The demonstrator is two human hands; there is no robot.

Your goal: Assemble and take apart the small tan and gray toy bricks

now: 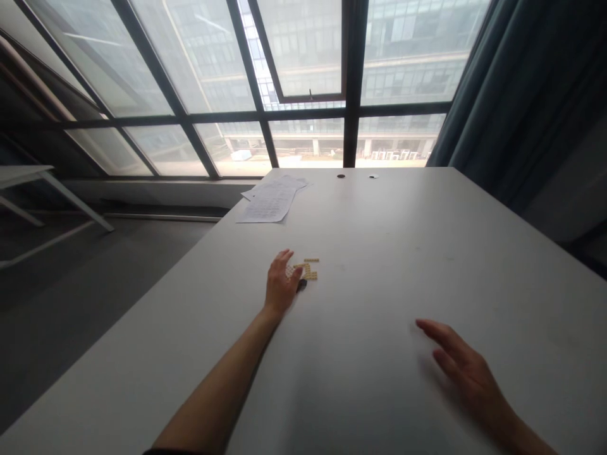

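My left hand (281, 283) reaches across the white table (360, 303), thumb and fingers spread apart. It is over or beside a small group of pale yellow studded pieces (310, 275) that look like toy building bricks. One thin yellow strip (312, 260) lies just beyond the rest. A whitish, dotted piece shows between the thumb and fingers; whether the hand touches it I cannot tell. Beside the thumb is a small dark thing (302, 285), partly hidden. My right hand (467, 363) hovers over the right side of the table, slightly blurred, fingers extended and holding nothing.
Printed paper sheets (270, 201) lie at the table's far left. Two round cable holes (341, 176) sit near the far edge, below large windows. A dark blue curtain (507, 95) hangs at the right. Another white table (28, 174) stands on the left.
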